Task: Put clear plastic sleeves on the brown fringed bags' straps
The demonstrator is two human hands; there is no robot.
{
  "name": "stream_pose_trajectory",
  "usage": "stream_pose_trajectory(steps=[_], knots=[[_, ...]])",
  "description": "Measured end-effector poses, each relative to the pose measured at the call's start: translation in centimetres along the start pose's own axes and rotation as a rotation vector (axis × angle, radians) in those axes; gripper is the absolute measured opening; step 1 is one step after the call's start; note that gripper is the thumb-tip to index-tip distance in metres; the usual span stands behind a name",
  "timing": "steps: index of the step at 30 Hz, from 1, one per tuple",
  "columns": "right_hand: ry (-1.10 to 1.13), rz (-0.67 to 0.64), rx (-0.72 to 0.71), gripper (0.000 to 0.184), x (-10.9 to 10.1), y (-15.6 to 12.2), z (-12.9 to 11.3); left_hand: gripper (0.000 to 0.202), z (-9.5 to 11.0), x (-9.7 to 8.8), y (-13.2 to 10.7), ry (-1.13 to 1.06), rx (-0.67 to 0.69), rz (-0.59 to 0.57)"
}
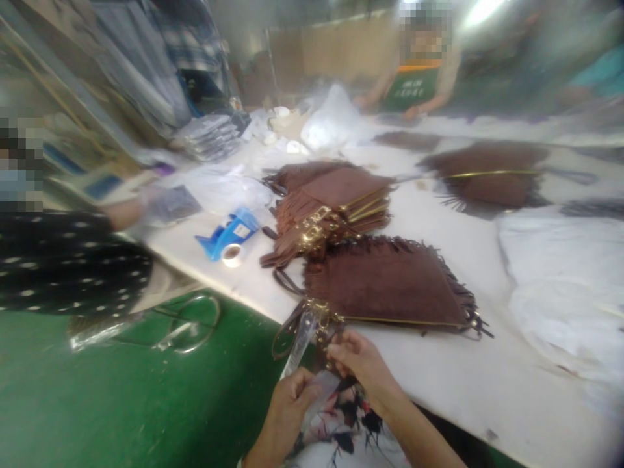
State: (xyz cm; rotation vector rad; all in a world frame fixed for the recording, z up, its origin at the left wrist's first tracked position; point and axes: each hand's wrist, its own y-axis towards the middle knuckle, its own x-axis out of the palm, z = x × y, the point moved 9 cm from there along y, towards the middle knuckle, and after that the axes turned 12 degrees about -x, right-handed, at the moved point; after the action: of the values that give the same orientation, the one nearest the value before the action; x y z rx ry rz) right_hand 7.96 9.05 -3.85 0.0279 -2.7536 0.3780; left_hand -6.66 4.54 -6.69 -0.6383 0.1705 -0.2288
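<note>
My left hand (291, 404) is closed on a clear plastic sleeve (324, 385) close to my body. With fingers pinched, my right hand (361, 364) grips a dark brown strap (347, 385) just beside that sleeve. Gold chain and clasps (319, 315) lie at the table edge above both hands, next to another clear plastic strip (301, 341). A brown fringed bag (390, 283) with a gold zip edge lies flat just beyond my right hand. The strap's join to this bag is blurred.
A stack of brown bags (336, 195) sits further back, left of another fringed bag (492, 170). A blue tape dispenser (231, 234) and tape roll (231, 255) lie near the left edge. White fabric (565, 279) covers the right side. One person (63, 260) stands left, another (414, 88) across.
</note>
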Motion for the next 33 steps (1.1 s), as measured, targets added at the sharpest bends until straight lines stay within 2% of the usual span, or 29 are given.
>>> stream_pose_trajectory(steps=[8,17,24,27,33], knots=[[-0.102,0.005,-0.028,0.033,-0.3,0.1,0.4,0.022,1.4,-0.3,-0.4,0.143,0.064,0.105],[-0.252,-0.002,-0.039,0.028,-0.5,0.2,-0.2,0.023,1.3,-0.8,-0.2,0.137,0.053,0.144],[-0.221,0.01,-0.04,0.032,-0.4,0.2,-0.1,0.024,3.1,-0.4,-1.0,0.258,0.085,0.191],[-0.21,0.018,-0.05,0.032,-0.6,0.3,0.0,0.024,3.0,-0.1,-0.6,0.179,0.069,0.183],[-0.352,0.017,-0.146,0.037,-1.8,0.5,-0.3,0.034,0.1,1.8,1.0,-0.231,-0.106,0.05]])
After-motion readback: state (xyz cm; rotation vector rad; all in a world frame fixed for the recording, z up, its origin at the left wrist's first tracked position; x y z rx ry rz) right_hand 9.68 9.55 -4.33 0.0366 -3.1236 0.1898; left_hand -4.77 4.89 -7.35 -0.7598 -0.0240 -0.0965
